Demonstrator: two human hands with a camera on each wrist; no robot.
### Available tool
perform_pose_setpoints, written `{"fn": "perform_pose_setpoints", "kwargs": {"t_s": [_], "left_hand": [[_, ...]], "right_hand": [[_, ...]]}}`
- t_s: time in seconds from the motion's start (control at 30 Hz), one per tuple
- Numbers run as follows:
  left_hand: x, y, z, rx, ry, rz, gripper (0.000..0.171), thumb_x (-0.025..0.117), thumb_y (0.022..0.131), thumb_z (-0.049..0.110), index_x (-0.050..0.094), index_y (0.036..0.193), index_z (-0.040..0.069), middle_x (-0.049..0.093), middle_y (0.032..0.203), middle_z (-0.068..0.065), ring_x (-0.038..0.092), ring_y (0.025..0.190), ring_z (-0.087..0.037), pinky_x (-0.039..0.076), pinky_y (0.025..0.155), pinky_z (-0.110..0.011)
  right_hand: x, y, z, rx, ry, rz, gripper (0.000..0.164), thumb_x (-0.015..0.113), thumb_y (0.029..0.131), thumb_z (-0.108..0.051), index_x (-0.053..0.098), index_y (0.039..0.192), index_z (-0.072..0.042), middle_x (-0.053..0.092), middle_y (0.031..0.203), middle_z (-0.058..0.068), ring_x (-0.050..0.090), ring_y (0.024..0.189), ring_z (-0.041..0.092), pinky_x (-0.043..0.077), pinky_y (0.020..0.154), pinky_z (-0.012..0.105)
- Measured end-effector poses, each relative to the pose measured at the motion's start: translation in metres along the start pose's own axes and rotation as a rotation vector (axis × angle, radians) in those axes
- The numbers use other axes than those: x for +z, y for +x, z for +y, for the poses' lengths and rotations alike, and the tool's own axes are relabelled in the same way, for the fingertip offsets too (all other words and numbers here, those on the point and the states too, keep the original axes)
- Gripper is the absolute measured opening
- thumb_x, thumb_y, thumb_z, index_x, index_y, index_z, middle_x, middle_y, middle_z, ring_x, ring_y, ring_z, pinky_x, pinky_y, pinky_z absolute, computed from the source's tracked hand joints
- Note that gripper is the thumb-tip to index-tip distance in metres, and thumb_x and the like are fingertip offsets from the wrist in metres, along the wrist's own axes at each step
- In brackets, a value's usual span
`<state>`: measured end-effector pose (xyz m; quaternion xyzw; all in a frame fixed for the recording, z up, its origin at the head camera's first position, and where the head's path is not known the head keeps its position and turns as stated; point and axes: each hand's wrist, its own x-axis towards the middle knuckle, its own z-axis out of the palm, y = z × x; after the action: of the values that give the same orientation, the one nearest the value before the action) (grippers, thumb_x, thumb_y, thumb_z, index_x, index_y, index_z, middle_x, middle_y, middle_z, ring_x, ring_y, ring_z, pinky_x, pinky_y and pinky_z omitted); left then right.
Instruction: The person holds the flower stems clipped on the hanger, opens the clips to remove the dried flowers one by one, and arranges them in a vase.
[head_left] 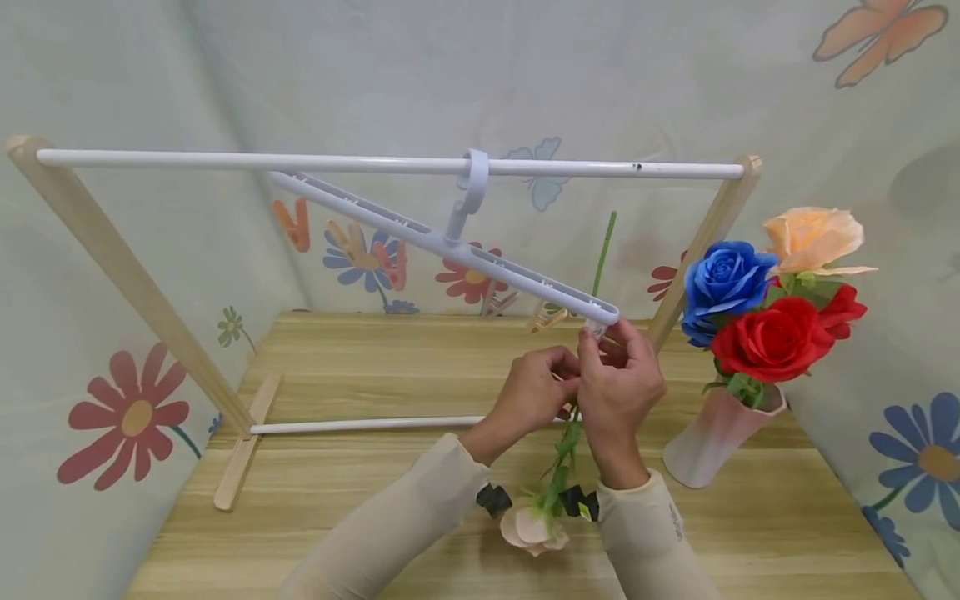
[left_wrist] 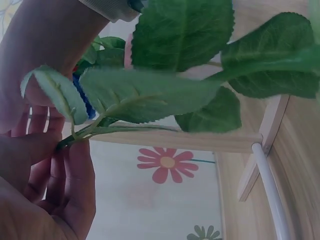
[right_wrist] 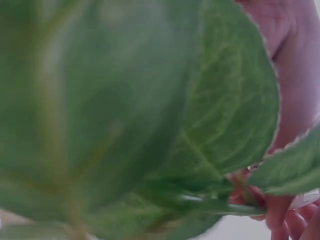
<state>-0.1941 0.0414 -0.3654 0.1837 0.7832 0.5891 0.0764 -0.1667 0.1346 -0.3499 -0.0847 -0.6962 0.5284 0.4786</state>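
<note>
A pale pink artificial rose (head_left: 534, 529) hangs blossom down, its thin green stem (head_left: 604, 250) rising past the low right end of a white hanger (head_left: 442, 242). My left hand (head_left: 534, 385) pinches the stem; in the left wrist view, thumb and fingertips meet on it beside the leaves (left_wrist: 145, 95). With thumb and forefinger, my right hand (head_left: 621, 387) grips a whitish clip (head_left: 596, 327) just under the hanger's end. The clip's jaws are mostly hidden by the fingers. Large leaves (right_wrist: 225, 100) cover much of the right wrist view.
The hanger hooks over the white top bar (head_left: 300, 162) of a wooden rack (head_left: 142, 292). Several coloured clips, including an orange one (head_left: 292, 225), hang along it. At right, a pale vase (head_left: 720, 433) holds blue, red and peach roses on the wood-grain table (head_left: 360, 483).
</note>
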Motion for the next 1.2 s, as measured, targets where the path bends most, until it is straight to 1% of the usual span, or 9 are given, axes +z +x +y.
{"fn": "perform_pose_setpoints", "kwargs": {"t_s": [0.2,0.43,0.63,0.77,0.87,0.97,1.07,1.13,1.2], "left_hand": [[-0.001,0.001,0.001,-0.034,0.032,-0.012,0.007,0.074,0.093,0.015,0.071,0.095,0.010,0.071,0.084,-0.003,0.068,0.066,-0.013,0.063,0.058,-0.037],[-0.001,0.002,0.003,-0.058,0.029,-0.023,0.007,0.074,0.093,0.015,0.070,0.092,0.009,0.069,0.078,-0.004,0.066,0.065,-0.013,0.062,0.057,-0.037],[0.002,0.001,0.008,-0.070,0.020,-0.022,0.006,0.073,0.094,0.014,0.070,0.092,0.008,0.069,0.077,-0.004,0.068,0.064,-0.012,0.062,0.055,-0.034],[0.001,0.002,0.008,-0.070,0.002,0.000,0.006,0.073,0.094,0.013,0.071,0.093,0.008,0.069,0.079,-0.004,0.067,0.064,-0.012,0.060,0.051,-0.029],[-0.001,0.002,0.007,-0.076,0.010,0.013,0.007,0.074,0.093,0.014,0.071,0.093,0.008,0.069,0.079,-0.004,0.066,0.063,-0.012,0.059,0.051,-0.028],[-0.003,0.002,0.006,-0.078,0.052,-0.007,0.009,0.074,0.094,0.017,0.070,0.091,0.010,0.068,0.077,-0.003,0.065,0.061,-0.015,0.059,0.051,-0.029],[-0.005,0.000,0.004,-0.072,0.120,-0.037,0.013,0.075,0.094,0.021,0.069,0.088,0.012,0.067,0.074,-0.002,0.065,0.059,-0.016,0.058,0.051,-0.028],[-0.008,-0.001,0.001,-0.047,0.189,-0.054,0.014,0.075,0.093,0.023,0.068,0.086,0.012,0.066,0.073,0.000,0.064,0.058,-0.015,0.056,0.051,-0.026],[-0.011,-0.002,-0.002,-0.013,0.285,-0.063,0.014,0.075,0.094,0.023,0.068,0.085,0.014,0.066,0.072,0.002,0.061,0.058,-0.012,0.053,0.051,-0.023]], "right_hand": [[0.000,0.001,0.001,-0.004,-0.009,-0.008,0.032,0.080,0.089,-0.024,0.076,0.117,-0.009,0.076,0.104,0.009,0.072,0.081,0.017,0.055,0.075,0.013],[-0.001,0.003,0.002,-0.006,-0.011,0.003,0.031,0.081,0.088,-0.022,0.076,0.115,-0.007,0.076,0.098,0.011,0.065,0.076,0.007,0.055,0.073,0.013],[-0.003,0.003,0.001,-0.010,-0.016,0.010,0.030,0.081,0.088,-0.022,0.077,0.114,-0.007,0.077,0.096,0.011,0.064,0.074,0.005,0.054,0.071,0.013],[-0.003,0.003,0.001,-0.014,-0.015,0.011,0.031,0.082,0.087,-0.023,0.077,0.113,-0.007,0.077,0.095,0.011,0.063,0.073,0.006,0.054,0.069,0.015],[-0.003,0.003,0.003,-0.001,-0.010,-0.001,0.032,0.082,0.087,-0.023,0.077,0.114,-0.008,0.077,0.097,0.009,0.064,0.074,0.007,0.054,0.070,0.015],[-0.004,0.004,0.005,0.023,0.006,-0.017,0.033,0.083,0.086,-0.022,0.075,0.115,-0.008,0.077,0.101,0.007,0.065,0.077,0.007,0.055,0.073,0.016],[-0.004,0.005,0.007,0.032,0.030,-0.037,0.034,0.083,0.086,-0.019,0.072,0.115,-0.006,0.075,0.103,0.008,0.065,0.079,0.009,0.055,0.076,0.019],[-0.004,0.006,0.009,0.025,0.042,-0.047,0.034,0.082,0.085,-0.017,0.070,0.115,-0.004,0.073,0.102,0.010,0.064,0.080,0.011,0.053,0.076,0.021],[-0.004,0.007,0.009,0.010,0.048,-0.059,0.036,0.081,0.087,-0.018,0.068,0.116,-0.003,0.072,0.102,0.011,0.063,0.082,0.012,0.052,0.077,0.022]]}}
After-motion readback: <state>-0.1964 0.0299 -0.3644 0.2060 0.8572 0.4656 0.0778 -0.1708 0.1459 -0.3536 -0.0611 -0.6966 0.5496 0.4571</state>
